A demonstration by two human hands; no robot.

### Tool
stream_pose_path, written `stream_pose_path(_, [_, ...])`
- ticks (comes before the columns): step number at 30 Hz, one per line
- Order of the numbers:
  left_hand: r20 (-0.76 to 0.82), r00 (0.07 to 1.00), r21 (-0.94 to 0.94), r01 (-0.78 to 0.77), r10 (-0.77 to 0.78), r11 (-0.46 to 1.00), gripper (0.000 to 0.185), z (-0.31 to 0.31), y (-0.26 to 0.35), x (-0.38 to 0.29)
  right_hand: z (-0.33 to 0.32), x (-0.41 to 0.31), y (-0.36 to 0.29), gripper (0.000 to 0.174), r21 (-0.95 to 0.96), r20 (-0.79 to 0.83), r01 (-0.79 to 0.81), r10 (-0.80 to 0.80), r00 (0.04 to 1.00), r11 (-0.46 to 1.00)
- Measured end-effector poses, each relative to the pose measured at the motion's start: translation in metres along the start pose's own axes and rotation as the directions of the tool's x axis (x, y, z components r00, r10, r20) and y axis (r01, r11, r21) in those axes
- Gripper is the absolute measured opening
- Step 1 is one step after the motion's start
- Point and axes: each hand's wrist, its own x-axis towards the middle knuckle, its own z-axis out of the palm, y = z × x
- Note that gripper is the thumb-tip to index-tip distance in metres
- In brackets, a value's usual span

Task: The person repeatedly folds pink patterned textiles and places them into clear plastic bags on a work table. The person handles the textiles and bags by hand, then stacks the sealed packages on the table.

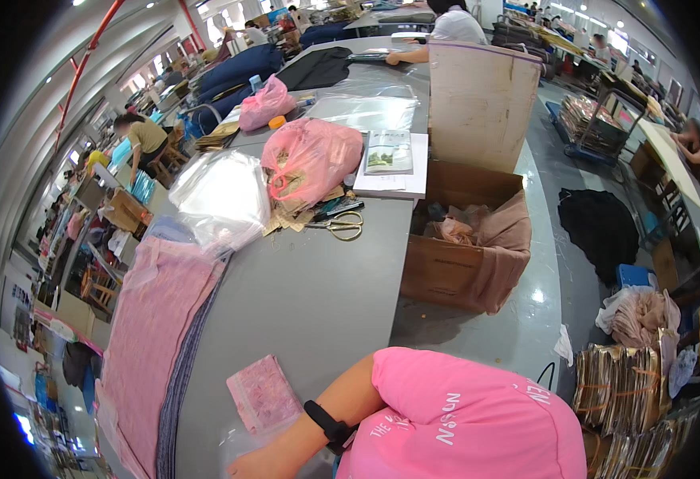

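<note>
My right hand is at the bottom edge, its fingers cut off by the frame, over a clear plastic sheet or bag. Whether it grips the plastic cannot be seen. Just above it, a folded pink patterned cloth lies on the grey table, its lower edge at the plastic. To the left, a long stack of pink patterned cloth lies beside dark blue striped cloth. My left hand is out of view.
Scissors, clear plastic bags and a pink bag lie farther up the table. A lined cardboard box stands beside it. A co-worker reaches over the far end. Bundled stacks stand at lower right.
</note>
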Motion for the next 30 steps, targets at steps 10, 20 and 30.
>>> stream_pose_path(10, [-0.039, 0.978, 0.197, -0.193, 0.204, 0.961, 0.017, 0.055, 0.042, -0.004, -0.054, -0.090, -0.024, 0.020, 0.190, 0.199, -0.546, 0.512, 0.835, 0.816])
stream_pose_path(20, [-0.010, 0.972, 0.145, -0.233, 0.237, 0.962, 0.008, 0.096, 0.061, -0.011, -0.019, -0.097, -0.028, 0.022, 0.078, 0.185, -0.452, 0.433, 0.883, 0.889])
stream_pose_path(30, [0.052, 0.998, -0.173, -0.011, 0.020, 0.985, 0.013, 0.128, 0.019, -0.001, -0.005, -0.095, -0.019, 0.014, 0.187, 0.407, -0.523, 0.419, 0.811, 0.831])
